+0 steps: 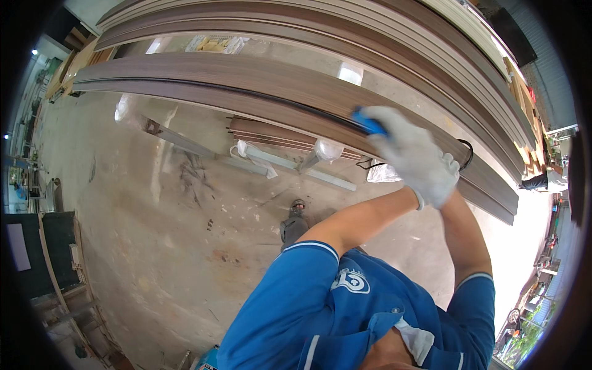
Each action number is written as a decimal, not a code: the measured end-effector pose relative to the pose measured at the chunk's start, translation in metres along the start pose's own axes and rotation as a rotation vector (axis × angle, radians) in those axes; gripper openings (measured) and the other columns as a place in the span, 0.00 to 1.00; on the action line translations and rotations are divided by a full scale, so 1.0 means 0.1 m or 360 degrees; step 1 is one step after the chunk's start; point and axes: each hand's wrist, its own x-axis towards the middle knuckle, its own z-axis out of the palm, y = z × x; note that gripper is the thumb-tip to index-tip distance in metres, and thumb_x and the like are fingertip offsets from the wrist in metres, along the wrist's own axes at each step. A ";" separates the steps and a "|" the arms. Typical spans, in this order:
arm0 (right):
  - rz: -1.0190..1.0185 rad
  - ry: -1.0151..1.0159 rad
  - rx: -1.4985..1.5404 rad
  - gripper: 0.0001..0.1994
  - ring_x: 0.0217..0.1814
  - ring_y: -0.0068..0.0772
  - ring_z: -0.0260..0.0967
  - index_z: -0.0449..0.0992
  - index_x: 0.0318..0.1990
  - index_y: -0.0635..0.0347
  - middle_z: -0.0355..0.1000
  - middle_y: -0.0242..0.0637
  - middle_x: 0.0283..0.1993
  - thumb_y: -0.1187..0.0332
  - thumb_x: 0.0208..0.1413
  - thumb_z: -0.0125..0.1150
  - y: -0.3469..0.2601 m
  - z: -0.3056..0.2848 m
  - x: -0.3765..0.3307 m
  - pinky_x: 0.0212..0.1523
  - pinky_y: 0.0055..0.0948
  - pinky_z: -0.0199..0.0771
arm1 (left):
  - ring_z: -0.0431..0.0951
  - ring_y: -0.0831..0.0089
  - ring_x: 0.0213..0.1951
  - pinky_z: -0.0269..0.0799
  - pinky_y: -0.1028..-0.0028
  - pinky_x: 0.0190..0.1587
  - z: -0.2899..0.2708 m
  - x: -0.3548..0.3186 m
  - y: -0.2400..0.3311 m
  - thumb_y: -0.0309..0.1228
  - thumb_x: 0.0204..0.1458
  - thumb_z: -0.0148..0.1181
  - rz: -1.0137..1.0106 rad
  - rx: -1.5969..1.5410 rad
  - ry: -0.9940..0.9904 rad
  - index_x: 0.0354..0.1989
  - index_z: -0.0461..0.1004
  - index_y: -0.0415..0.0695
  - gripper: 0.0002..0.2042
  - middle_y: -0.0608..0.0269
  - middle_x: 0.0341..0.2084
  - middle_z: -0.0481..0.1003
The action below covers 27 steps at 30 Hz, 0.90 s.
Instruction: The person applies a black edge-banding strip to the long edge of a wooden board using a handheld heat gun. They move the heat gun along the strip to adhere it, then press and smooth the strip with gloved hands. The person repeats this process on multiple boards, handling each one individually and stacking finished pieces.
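A long brown wood-grain profile [246, 71] lies across in front of me, with a black flexible strip [240, 90] running along its groove. My right hand [396, 132], in a pale work glove and blurred by motion, is closed on a blue hand tool [369, 121] pressed against the profile at the groove. Crossing over my right wrist, my gloved left hand [439, 177] has its fingers curled beside a loop of the black strip, which it appears to grip. The gloves overlap, so part of each hand is hidden.
More long brown profiles [308, 28] lie parallel behind this one. Metal stands [185, 145] with plastic-wrapped parts [327, 150] support it from below. Shorter brown boards [271, 132] sit underneath. At the far right, part of another person [555, 180] shows beside the profiles.
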 end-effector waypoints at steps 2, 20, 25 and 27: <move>-0.0119 -0.0144 -0.0256 0.18 0.39 0.56 0.80 0.71 0.62 0.46 0.79 0.49 0.45 0.61 0.66 0.57 -0.23 0.37 0.32 0.40 0.52 0.81 | 0.73 0.69 0.42 0.68 0.64 0.43 0.00 -0.03 0.00 0.38 0.55 0.60 -0.0621 -0.2436 0.0209 0.31 0.83 0.53 0.08 0.69 0.32 0.75; 0.0138 -0.0445 -0.0492 0.19 0.33 0.51 0.80 0.73 0.64 0.43 0.77 0.48 0.32 0.61 0.66 0.56 -0.14 0.51 0.33 0.32 0.48 0.80 | 0.75 0.67 0.46 0.69 0.65 0.45 0.03 -0.06 -0.14 0.36 0.53 0.62 -0.0557 -0.2531 0.0123 0.38 0.84 0.54 0.07 0.71 0.36 0.77; 0.0229 -0.0380 -0.0438 0.18 0.36 0.55 0.80 0.73 0.63 0.42 0.78 0.50 0.34 0.61 0.68 0.54 0.16 0.22 -0.10 0.36 0.52 0.81 | 0.74 0.67 0.47 0.70 0.67 0.45 0.04 -0.10 -0.25 0.37 0.55 0.62 -0.0307 -0.2496 -0.0085 0.43 0.82 0.54 0.09 0.70 0.40 0.77; 0.0331 -0.0354 -0.0391 0.18 0.38 0.56 0.80 0.73 0.63 0.39 0.79 0.48 0.36 0.59 0.68 0.55 0.24 0.11 -0.24 0.38 0.52 0.79 | 0.74 0.67 0.47 0.69 0.68 0.45 0.03 -0.13 -0.28 0.38 0.55 0.62 -0.0282 -0.2464 -0.0101 0.43 0.81 0.54 0.09 0.69 0.40 0.77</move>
